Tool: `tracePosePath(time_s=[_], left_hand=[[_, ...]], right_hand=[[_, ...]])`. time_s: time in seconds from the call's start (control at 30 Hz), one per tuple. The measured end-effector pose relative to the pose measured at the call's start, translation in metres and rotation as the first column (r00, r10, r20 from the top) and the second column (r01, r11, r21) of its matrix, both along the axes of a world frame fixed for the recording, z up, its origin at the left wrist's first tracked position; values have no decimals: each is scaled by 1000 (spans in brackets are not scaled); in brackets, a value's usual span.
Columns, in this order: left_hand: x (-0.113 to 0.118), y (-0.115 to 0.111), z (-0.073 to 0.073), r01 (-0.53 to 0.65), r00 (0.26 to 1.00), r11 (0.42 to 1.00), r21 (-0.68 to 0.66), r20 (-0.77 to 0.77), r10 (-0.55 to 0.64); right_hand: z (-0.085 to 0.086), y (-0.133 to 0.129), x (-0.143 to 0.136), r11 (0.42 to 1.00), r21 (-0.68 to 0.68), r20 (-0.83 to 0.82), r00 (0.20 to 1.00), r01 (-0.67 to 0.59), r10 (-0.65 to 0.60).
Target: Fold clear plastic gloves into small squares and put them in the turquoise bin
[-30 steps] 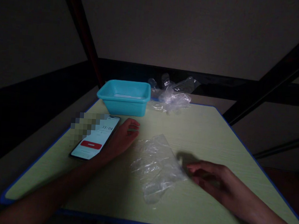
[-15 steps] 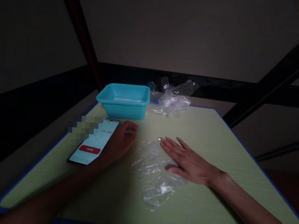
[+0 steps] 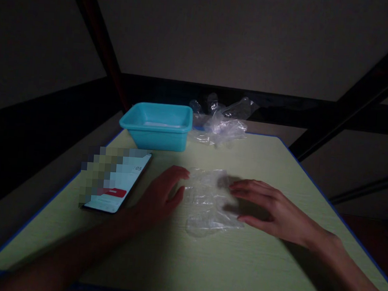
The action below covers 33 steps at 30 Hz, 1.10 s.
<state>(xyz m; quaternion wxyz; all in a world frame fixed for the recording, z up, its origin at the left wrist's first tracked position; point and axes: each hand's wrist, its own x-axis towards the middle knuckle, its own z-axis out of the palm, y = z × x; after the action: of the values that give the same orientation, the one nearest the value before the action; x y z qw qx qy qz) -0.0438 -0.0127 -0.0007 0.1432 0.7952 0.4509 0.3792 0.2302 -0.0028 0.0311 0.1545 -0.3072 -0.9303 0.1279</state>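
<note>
A clear plastic disposable glove [image 3: 205,197] lies spread and wrinkled on the table between my hands. My left hand [image 3: 164,192] is at its left edge, thumb and fingers parted with a gap between them. Whether those fingertips touch the plastic I cannot tell. On the other side, my right hand [image 3: 264,208] is raised slightly over the glove's right edge, fingers stretched and thumb apart, holding nothing.
A turquoise plastic basin [image 3: 159,136] stands at the back left. Beside it a crumpled heap of clear plastic gloves [image 3: 220,125] sits at the table's far edge. A phone [image 3: 114,188] with a lit screen lies left of my left hand. The pale table [image 3: 271,270] has a blue rim.
My right hand has lifted off the plastic and drawn right. My left hand has moved toward the glove's left edge. The glove lies shorter toward me and looks flatter.
</note>
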Motion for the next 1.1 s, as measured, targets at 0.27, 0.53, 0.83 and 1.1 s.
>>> tracePosePath(time_s=[0.27, 0.53, 0.83, 1.1], left_hand=[[11, -18, 0, 453, 861, 864, 221, -358, -361], [8, -12, 3, 499, 777, 861, 97, -490, -395], [6, -10, -3, 412, 799, 907, 90, -515, -312], [5, -9, -3, 370, 802, 925, 85, -532, -272]], right_hand=[[2, -26, -2, 996, 36, 122, 990, -83, 78], [-15, -28, 7, 975, 202, 98, 993, -89, 70], [-14, -37, 6, 946, 309, 154, 987, -99, 53], [-21, -41, 7, 932, 347, 185, 982, -106, 43]])
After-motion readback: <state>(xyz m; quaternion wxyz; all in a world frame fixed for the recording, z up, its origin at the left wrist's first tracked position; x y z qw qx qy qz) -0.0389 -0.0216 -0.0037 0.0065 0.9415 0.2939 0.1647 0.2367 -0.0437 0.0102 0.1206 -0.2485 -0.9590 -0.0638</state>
